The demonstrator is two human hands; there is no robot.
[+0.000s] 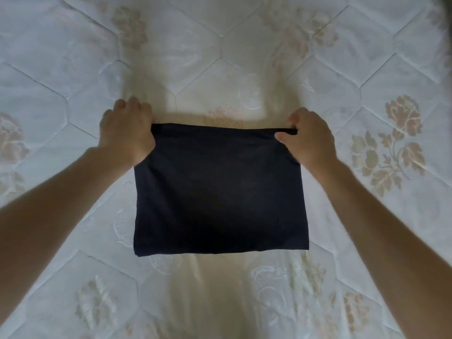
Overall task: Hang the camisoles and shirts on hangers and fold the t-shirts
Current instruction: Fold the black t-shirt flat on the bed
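Dark t-shirt (210, 192) folded into a rough rectangle, flat on the mattress (367, 57), centre of view. Left hand (127, 133) grips the far-left corner, fingers curled over the top edge, knuckles up. Right hand (309, 135) pinches the far-right corner between thumb and curled fingers; a short strip of fabric sticks out past the hand to the right. Top edge runs taut and straight between the two hands. Near edge lies on the mattress, slightly skewed, left corner lower. Both forearms bare, coming in from the bottom corners. Mattress is white, quilted, with beige flower patterns; yellowish tint down the middle strip.
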